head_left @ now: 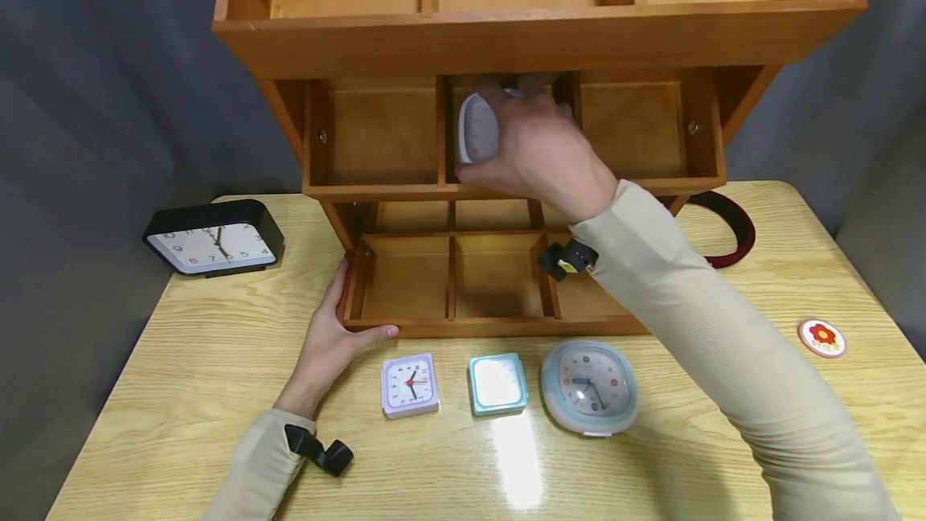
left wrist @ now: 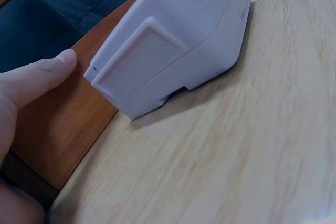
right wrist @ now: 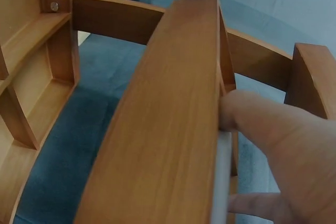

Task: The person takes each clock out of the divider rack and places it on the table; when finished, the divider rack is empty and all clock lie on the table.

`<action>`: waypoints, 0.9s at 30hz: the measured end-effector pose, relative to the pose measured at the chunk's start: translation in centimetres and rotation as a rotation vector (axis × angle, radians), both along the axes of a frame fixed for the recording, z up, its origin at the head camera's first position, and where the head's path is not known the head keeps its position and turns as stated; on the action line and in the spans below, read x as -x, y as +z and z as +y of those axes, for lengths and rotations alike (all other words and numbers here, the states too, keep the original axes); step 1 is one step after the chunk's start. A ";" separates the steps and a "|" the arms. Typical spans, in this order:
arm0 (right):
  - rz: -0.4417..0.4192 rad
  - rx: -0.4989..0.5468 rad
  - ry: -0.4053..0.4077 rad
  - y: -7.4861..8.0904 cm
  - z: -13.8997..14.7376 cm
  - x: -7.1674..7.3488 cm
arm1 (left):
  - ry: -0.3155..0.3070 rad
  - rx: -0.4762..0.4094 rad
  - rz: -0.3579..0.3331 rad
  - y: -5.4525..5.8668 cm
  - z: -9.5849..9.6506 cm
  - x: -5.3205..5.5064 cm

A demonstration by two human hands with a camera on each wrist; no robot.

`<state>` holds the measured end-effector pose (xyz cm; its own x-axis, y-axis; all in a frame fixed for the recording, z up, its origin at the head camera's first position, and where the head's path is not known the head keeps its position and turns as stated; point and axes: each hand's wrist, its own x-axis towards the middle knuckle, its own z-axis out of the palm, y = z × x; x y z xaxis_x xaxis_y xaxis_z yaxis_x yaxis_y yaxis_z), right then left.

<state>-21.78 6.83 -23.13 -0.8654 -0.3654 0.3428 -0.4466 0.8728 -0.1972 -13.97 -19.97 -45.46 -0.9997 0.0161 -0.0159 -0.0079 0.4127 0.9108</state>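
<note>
In the head view my right hand (head_left: 538, 143) grips a white, round-cornered clock (head_left: 477, 131) in the middle compartment of the middle tier (head_left: 383, 190). Its thumb is at the clock's lower edge; its fingertips are partly hidden behind the top. The clock shows as a pale edge (right wrist: 221, 177) beside my right hand (right wrist: 273, 150) in the right wrist view. My left hand (head_left: 329, 352) rests at the left front corner of the bottom tier (head_left: 405, 328), thumb stretched along its front. A small purple square clock (head_left: 410, 386) sits just right of that hand.
On the table stand a turquoise square clock (head_left: 497, 384), a light-blue rounded clock (head_left: 589, 388) and, at left, a black clock (head_left: 217, 244). The top tier (head_left: 535, 38) overhangs the others. A dark red band (head_left: 741, 227) and a flower disc (head_left: 822, 338) lie at right.
</note>
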 end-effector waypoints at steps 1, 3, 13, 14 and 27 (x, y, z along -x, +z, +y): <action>0.003 0.000 -0.006 0.0 0.0 0.0 | 0.002 0.004 0.001 0.0 0.0 0.0; 0.007 0.003 -0.020 -0.1 -0.2 0.0 | 0.006 0.012 0.008 0.1 -0.1 0.1; 0.040 0.031 -0.066 -0.6 -0.3 -0.2 | 0.005 0.000 -0.004 0.2 0.1 0.0; 0.055 0.033 -0.068 -0.7 -0.3 -0.2 | 0.006 0.000 -0.002 0.2 0.1 0.1; 0.017 0.039 -0.146 -0.3 -0.6 -0.2 | 0.004 0.000 0.005 -0.1 -0.1 0.3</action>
